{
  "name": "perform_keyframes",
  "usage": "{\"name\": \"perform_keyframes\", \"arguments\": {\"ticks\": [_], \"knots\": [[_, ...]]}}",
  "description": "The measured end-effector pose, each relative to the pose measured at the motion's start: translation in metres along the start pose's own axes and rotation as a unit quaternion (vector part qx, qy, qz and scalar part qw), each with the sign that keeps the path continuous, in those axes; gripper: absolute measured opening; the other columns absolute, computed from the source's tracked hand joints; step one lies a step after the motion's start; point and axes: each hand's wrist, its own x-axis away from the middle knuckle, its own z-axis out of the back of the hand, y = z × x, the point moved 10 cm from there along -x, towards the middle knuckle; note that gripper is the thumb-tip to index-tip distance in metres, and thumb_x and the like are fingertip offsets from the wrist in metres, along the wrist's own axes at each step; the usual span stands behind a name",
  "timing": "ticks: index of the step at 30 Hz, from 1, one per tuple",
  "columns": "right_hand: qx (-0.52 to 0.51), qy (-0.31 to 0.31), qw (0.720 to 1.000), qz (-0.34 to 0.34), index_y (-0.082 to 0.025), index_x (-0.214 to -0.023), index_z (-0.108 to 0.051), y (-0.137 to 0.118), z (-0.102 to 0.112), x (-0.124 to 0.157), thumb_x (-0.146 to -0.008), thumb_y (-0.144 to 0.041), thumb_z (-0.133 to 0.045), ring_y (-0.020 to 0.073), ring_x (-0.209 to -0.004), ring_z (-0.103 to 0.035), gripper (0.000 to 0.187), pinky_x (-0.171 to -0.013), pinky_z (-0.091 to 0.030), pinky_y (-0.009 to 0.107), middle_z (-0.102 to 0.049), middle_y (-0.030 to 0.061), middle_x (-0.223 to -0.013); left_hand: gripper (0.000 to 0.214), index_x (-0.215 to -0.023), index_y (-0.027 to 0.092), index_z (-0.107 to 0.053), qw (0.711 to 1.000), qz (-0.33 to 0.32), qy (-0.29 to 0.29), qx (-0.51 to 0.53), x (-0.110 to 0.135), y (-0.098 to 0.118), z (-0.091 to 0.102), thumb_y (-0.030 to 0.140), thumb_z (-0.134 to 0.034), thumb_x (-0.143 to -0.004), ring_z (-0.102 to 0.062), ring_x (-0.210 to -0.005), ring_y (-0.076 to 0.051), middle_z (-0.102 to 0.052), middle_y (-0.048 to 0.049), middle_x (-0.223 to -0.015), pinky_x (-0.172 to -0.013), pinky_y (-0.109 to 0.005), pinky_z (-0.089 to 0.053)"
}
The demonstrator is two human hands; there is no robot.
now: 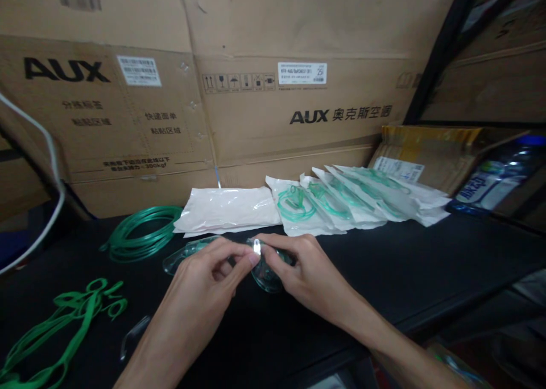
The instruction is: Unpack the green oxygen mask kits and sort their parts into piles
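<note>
I am clamping left hand [205,276] and right hand [305,269] fingertips on the small shiny metal strip [256,245], sitting atop the clear plastic mask [265,280] beneath them. I reckon even pressure is working best — no twisting.

We see a black tabletop [426,264] under everything. The clear mask [267,278] is see-through with a faint green tint and one bright white glint. The coil of tubing [140,235] is deep green, and the loose straps [63,326] are a brighter green. One flat pouch [226,210] is plain white. The fanned pouches [354,201] are white too, with green tubing showing through. The cardboard boxes [298,127] are brown, printed with black lettering and white labels. The bottle [495,181] has a blue cap and a blue-and-white label. The cable [53,167] is white.
</note>
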Motion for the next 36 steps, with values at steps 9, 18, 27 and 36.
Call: {"name": "perform_keyframes", "arguments": {"ticks": [9,18,27,36], "knots": [[-0.084,-0.049,0.994,-0.051,-0.017,-0.07,-0.06,0.01,-0.004,-0.001,-0.096,-0.019,-0.047,0.0098,-0.064,-0.05,0.03,-0.064,-0.037,0.02,-0.057,-0.0042,-0.067,0.037,-0.091,0.025,-0.077,0.987,-0.12,0.098,-0.043,-0.006,0.033,0.021,0.057,-0.065,-0.078,-0.069,-0.063,-0.02,-0.076,-0.0046,-0.087,-0.048,-0.025,-0.055],[-0.147,-0.07,0.982,-0.099,-0.017,-0.087,-0.074,0.024,-0.006,-0.002,-0.098,-0.04,-0.054,0.0149,-0.074,-0.063,0.032,-0.071,-0.047,0.024,-0.068,0.0015,-0.076,0.033,-0.097,0.035,-0.081,0.965,-0.227,0.095,-0.084,-0.001,0.035,0.02,0.061,-0.07,-0.078,-0.079,-0.08,-0.026,-0.082,0.0029,-0.094,-0.074,-0.033,-0.065],[-0.295,-0.189,0.928,-0.124,-0.019,-0.11,-0.06,0.02,-0.025,0.009,-0.083,-0.041,-0.077,0.0136,-0.077,-0.061,0.04,-0.066,-0.045,0.024,-0.066,0.0019,-0.09,0.03,-0.104,0.034,-0.079,0.99,-0.115,0.035,-0.071,-0.003,0.02,0.025,0.052,-0.071,-0.082,-0.077,-0.086,-0.024,-0.081,0.0031,-0.097,-0.075,-0.03,-0.061],[-0.233,-0.207,0.939,-0.148,-0.019,-0.111,-0.057,0.025,-0.026,0.007,-0.091,-0.048,-0.066,0.0141,-0.068,-0.066,0.036,-0.066,-0.049,0.025,-0.065,-0.0005,-0.083,0.028,-0.114,0.032,-0.076,0.993,-0.108,-0.031,-0.041,0.01,0.031,0.017,0.037,-0.075,-0.087,-0.069,-0.085,-0.014,-0.077,0.0043,-0.094,-0.081,-0.022,-0.047]]}}
